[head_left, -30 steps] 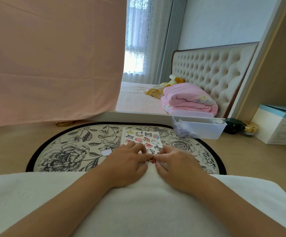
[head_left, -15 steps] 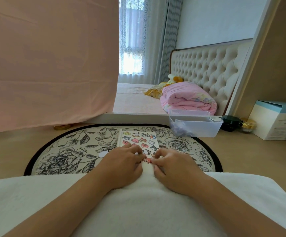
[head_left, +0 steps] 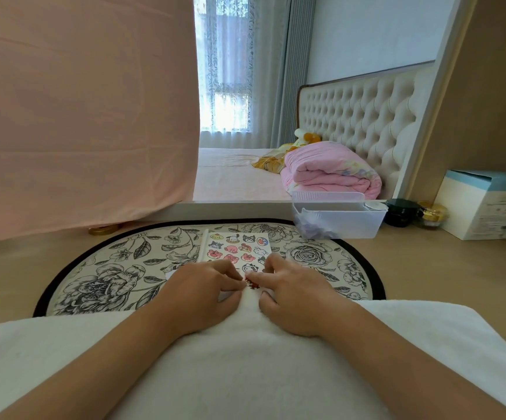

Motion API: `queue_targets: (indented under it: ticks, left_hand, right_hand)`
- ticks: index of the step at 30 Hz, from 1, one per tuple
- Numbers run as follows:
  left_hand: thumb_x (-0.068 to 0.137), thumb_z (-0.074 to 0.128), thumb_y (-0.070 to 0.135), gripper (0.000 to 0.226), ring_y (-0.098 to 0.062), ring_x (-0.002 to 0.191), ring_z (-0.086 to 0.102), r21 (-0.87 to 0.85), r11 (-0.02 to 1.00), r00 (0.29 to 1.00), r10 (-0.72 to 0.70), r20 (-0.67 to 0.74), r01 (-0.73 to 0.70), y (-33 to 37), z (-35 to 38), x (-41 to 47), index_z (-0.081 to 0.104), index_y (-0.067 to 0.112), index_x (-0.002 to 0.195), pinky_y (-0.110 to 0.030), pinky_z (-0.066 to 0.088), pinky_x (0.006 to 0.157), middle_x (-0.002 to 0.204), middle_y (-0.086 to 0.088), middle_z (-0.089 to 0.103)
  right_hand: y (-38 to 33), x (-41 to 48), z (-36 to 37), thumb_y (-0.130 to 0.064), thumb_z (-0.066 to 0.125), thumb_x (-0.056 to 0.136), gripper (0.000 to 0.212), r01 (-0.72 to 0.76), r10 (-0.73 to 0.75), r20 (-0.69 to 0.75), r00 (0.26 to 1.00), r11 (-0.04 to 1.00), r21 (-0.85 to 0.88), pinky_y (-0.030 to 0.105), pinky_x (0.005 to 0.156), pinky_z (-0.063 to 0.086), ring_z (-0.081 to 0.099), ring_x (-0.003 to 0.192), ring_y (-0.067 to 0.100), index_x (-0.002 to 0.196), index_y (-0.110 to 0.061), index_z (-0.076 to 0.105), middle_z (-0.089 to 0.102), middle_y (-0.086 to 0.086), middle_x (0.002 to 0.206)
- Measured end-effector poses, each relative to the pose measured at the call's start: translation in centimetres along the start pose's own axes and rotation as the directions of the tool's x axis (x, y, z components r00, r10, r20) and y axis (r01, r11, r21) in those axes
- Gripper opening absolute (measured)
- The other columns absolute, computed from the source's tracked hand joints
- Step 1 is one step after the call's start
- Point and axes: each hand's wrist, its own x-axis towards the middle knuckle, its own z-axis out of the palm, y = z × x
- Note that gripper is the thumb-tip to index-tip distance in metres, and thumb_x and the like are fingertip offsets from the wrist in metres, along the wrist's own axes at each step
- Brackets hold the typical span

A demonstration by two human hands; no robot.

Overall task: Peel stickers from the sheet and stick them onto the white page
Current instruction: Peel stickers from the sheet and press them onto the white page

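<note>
The left hand (head_left: pixel 203 294), fingers curled, pinches the red sticker (head_left: pixel 252 285) at the near end of the sticker sheet (head_left: pixel 236 248). The right hand (head_left: pixel 294 298) lays its forefinger on the same sticker from the sheet's other side (whether it truly grips, I cannot tell). Both hands are equally near it. The sheet's long axis runs straight away from the person, so the peel probably comes back off its near end. The white page cannot be made out. A floral mat (head_left: pixel 109 268) lies under the sheet.
</note>
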Motion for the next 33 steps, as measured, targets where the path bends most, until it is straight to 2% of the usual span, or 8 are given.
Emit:
queue_targets:
  ticks: [4,8,14,20,26,28,31,33]
  left_hand:
    - [0.084,0.033,0.061,0.051,0.003,0.084,0.064,0.016,0.999,0.999,-0.04,0.006,0.04,0.3,0.1,0.0,0.073,0.045,0.109,-0.023,0.053,0.069,0.107,0.029,0.065]
    - [0.087,0.036,0.059,0.047,0.004,0.085,0.063,0.012,0.999,0.999,-0.034,0.012,0.034,0.3,0.3,-0.2,0.073,0.041,0.109,-0.019,0.05,0.07,0.109,0.028,0.064]
    - [0.089,0.04,0.055,0.039,-0.001,0.088,0.06,0.008,1.0,1.0,-0.015,0.013,0.015,-0.2,0.4,-0.2,0.069,0.04,0.109,-0.025,0.051,0.071,0.107,0.022,0.06]
    - [0.092,0.043,0.052,0.033,0.001,0.084,0.054,0.025,1.0,0.999,-0.003,0.035,0.002,-0.3,0.3,-0.4,0.068,0.04,0.11,-0.02,0.043,0.068,0.108,0.023,0.058]
    - [0.087,0.039,0.064,0.044,0.006,0.093,0.06,-0.034,0.999,0.998,-0.009,0.065,0.011,-1.0,0.2,-0.4,0.069,0.049,0.116,-0.022,0.051,0.074,0.114,0.027,0.061]
    - [0.086,0.039,0.066,0.044,0.006,0.095,0.061,-0.045,0.999,0.998,-0.015,0.062,0.017,-1.1,0.2,-0.4,0.07,0.05,0.114,-0.023,0.052,0.076,0.116,0.028,0.063]
    - [0.084,0.039,0.067,0.044,0.005,0.096,0.062,-0.036,0.999,0.999,-0.027,0.042,0.029,-0.7,0.1,-0.3,0.07,0.047,0.108,-0.023,0.052,0.079,0.114,0.028,0.064]
    - [0.083,0.037,0.067,0.046,0.003,0.095,0.061,-0.025,0.999,0.998,-0.04,0.041,0.041,-0.5,0.1,-0.2,0.068,0.044,0.107,-0.025,0.052,0.079,0.112,0.027,0.064]
  right_hand:
    - [0.3,-0.6,-0.1,-0.044,0.037,0.098,0.046,0.025,-0.025,-0.065,0.998,1.0,0.002,0.034,0.091,0.046,0.052,0.11,0.015,0.143,-0.044,0.047,0.048,-0.008,0.126]
    - [0.6,-1.4,-0.3,-0.047,0.038,0.098,0.038,0.061,-0.062,-0.136,0.989,0.998,-0.009,0.032,0.088,0.05,0.058,0.107,0.011,0.128,-0.041,0.062,0.056,-0.014,0.125]
    - [0.5,-1.6,0.2,-0.04,0.038,0.101,0.039,0.136,-0.128,-0.174,0.976,0.99,0.034,0.033,0.087,0.051,0.061,0.104,0.015,0.135,-0.048,0.054,0.054,-0.013,0.131]
    - [0.9,-1.5,0.1,-0.045,0.049,0.095,0.032,0.092,-0.064,-0.208,0.976,0.988,0.127,0.031,0.095,0.05,0.062,0.109,0.003,0.12,-0.045,0.07,0.062,-0.024,0.128]
    - [1.0,-1.4,0.1,-0.046,0.05,0.09,0.031,0.058,-0.017,-0.22,0.975,0.982,0.182,0.027,0.089,0.052,0.065,0.097,0.004,0.105,-0.037,0.076,0.068,-0.024,0.115]
    - [1.1,-1.1,0.3,-0.044,0.05,0.091,0.031,0.042,-0.002,-0.213,0.977,0.982,0.183,0.03,0.09,0.052,0.064,0.098,0.006,0.111,-0.037,0.072,0.065,-0.022,0.117]
    - [0.8,-0.3,0.3,-0.042,0.043,0.096,0.047,0.038,-0.028,-0.084,0.996,0.992,0.124,0.034,0.093,0.048,0.058,0.111,0.014,0.143,-0.036,0.048,0.049,-0.015,0.134]
    - [0.5,0.3,0.0,-0.041,0.04,0.097,0.052,0.04,-0.038,-0.016,0.999,0.996,0.082,0.036,0.091,0.047,0.055,0.11,0.018,0.149,-0.038,0.039,0.042,-0.01,0.134]
